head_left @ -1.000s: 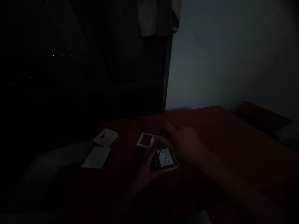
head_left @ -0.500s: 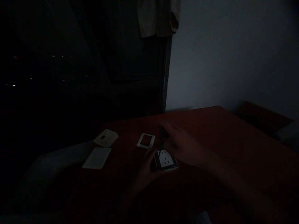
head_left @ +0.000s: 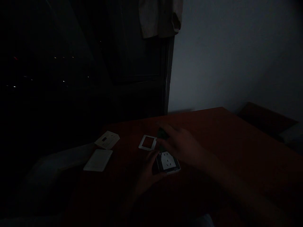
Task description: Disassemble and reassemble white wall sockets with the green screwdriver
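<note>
A wall socket [head_left: 168, 161] with a white face and dark edges lies flat on the reddish table. My left hand [head_left: 148, 173] grips it from the left, fingers at its far edge and thumb along its near edge. Above the socket's far left corner, my right hand [head_left: 181, 143] holds a screwdriver by its green handle [head_left: 162, 135]. The shaft points down at that corner, its tip too dark to make out. Just beyond my left hand lies a white square frame [head_left: 142, 145], partly covered by my right fingers.
Left on the table [head_left: 203, 124] are a pale box-like piece [head_left: 107, 140] with a dark slot and a flat white plate [head_left: 98, 160]. A dark window stands behind, with cloth [head_left: 161, 19] hanging above. The pale wall [head_left: 232, 56] is at right. The room is very dim.
My right fingers have shifted around the green handle, showing more of it, and the thumb has moved toward the white frame. My left hand and the socket have stayed in place.
</note>
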`<state>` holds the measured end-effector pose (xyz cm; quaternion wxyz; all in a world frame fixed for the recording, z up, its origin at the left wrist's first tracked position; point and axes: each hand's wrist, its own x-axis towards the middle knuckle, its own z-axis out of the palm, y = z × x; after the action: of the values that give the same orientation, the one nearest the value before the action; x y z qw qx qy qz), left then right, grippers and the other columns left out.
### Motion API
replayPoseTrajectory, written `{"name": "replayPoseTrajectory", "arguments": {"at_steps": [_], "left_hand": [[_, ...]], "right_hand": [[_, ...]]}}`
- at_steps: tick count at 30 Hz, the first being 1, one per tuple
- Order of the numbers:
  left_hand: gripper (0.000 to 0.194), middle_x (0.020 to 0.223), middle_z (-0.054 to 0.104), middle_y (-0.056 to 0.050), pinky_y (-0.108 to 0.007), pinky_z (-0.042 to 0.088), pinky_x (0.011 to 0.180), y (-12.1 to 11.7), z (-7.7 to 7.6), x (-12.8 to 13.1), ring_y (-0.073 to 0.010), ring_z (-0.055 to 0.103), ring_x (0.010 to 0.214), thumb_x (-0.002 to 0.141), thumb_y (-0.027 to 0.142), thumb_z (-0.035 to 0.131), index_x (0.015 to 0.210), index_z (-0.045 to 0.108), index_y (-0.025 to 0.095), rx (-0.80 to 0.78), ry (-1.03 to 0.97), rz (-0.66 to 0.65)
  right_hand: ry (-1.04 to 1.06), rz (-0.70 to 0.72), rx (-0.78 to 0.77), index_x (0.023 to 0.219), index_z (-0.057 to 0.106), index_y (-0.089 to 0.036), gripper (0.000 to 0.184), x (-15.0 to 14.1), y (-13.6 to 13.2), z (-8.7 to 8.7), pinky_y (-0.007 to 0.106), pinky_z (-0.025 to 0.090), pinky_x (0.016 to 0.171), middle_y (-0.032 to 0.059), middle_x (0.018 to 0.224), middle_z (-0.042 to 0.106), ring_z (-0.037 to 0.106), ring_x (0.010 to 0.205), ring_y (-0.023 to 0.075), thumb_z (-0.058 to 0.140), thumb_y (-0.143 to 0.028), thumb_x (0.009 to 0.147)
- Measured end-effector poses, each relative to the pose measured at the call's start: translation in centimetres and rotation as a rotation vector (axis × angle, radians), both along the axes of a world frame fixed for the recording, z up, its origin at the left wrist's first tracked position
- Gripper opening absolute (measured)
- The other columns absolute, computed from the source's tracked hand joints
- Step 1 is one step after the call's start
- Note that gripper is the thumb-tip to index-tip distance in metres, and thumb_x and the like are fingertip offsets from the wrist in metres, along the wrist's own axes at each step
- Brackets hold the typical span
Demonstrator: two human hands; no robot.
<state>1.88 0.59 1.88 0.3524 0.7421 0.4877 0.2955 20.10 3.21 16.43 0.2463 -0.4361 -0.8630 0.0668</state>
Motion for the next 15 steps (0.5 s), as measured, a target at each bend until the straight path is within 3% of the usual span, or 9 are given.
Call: {"name": "replayPoseTrajectory", "arguments": {"at_steps": [4,8,10,15], "left_hand": [[0.078,0.147,0.037,-0.009,-0.046,0.03,0.112,0.02,0.04,0.0,-0.0298,0.034,0.135,0.071,0.028,0.076,0.139,0.039,0.025,0.001,0.012,-0.011],[0.077,0.148,0.035,-0.01,-0.047,0.029,0.112,0.11,-0.3,-0.1,-0.03,0.034,0.135,0.072,0.032,0.075,0.139,0.038,0.024,-0.003,-0.008,-0.02],[0.077,0.148,0.035,-0.01,-0.05,0.029,0.111,0.12,-0.4,-0.1,-0.0317,0.033,0.135,0.071,0.032,0.076,0.139,0.039,0.026,-0.012,0.013,-0.007],[0.078,0.148,0.035,-0.01,-0.05,0.028,0.112,0.07,-0.26,-0.04,-0.0313,0.032,0.136,0.071,0.029,0.075,0.14,0.038,0.026,-0.003,0.013,-0.002]], "right_hand": [[-0.144,-0.178,0.052,0.13,0.048,-0.019,0.043,-0.36,0.03,0.02,0.037,0.049,0.062,0.012,0.104,0.067,0.066,0.078,0.0267,0.04,-0.039,0.093],[0.045,0.031,0.021,0.142,0.031,-0.011,0.055,-0.09,0.03,-0.19,0.037,0.048,0.079,0.0169,0.122,0.059,0.06,0.101,0.0256,0.04,-0.023,0.089],[0.103,0.092,-0.015,0.143,0.028,-0.012,0.057,0.0,0.11,-0.33,0.035,0.048,0.079,0.0158,0.119,0.061,0.06,0.101,0.0234,0.041,-0.021,0.089],[-0.053,-0.111,0.038,0.131,0.046,-0.016,0.045,-0.37,0.38,-0.69,0.033,0.044,0.057,0.0133,0.103,0.067,0.064,0.071,0.023,0.043,-0.039,0.092]]}}
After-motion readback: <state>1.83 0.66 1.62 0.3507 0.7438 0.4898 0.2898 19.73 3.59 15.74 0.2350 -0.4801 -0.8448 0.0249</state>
